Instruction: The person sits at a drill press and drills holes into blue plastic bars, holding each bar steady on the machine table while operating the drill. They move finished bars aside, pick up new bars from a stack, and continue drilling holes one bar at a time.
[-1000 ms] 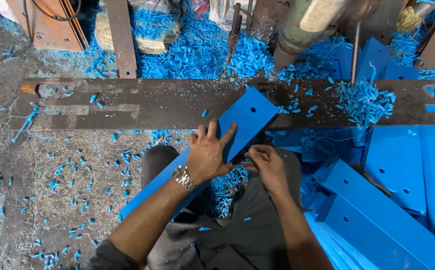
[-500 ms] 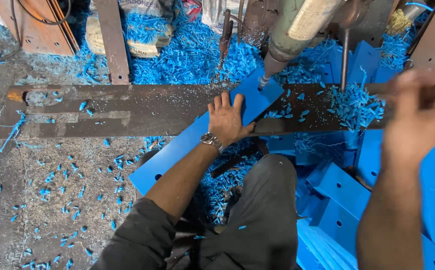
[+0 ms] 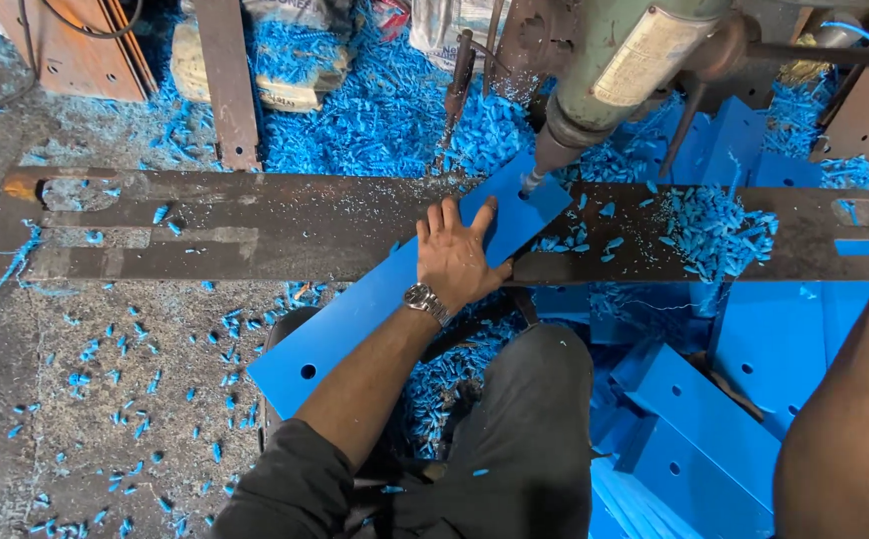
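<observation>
Since half a sec ago the blue strip (image 3: 394, 299) slid so its end sits under the drill bit (image 3: 531, 182). Left hand (image 3: 459, 262) spread flat, pinning it to the bench (image 3: 255, 230). Right hand out of view, arm raised; can't tell its grip.

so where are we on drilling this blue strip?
Done: the blue strip has a hole near its lower end, and drilled blue plates are stacked at right. In hand: the left hand presses the strip flat on the dark steel bed, its upper end under the drill bit. Left: that end's hole; the right hand is out of view.
</observation>
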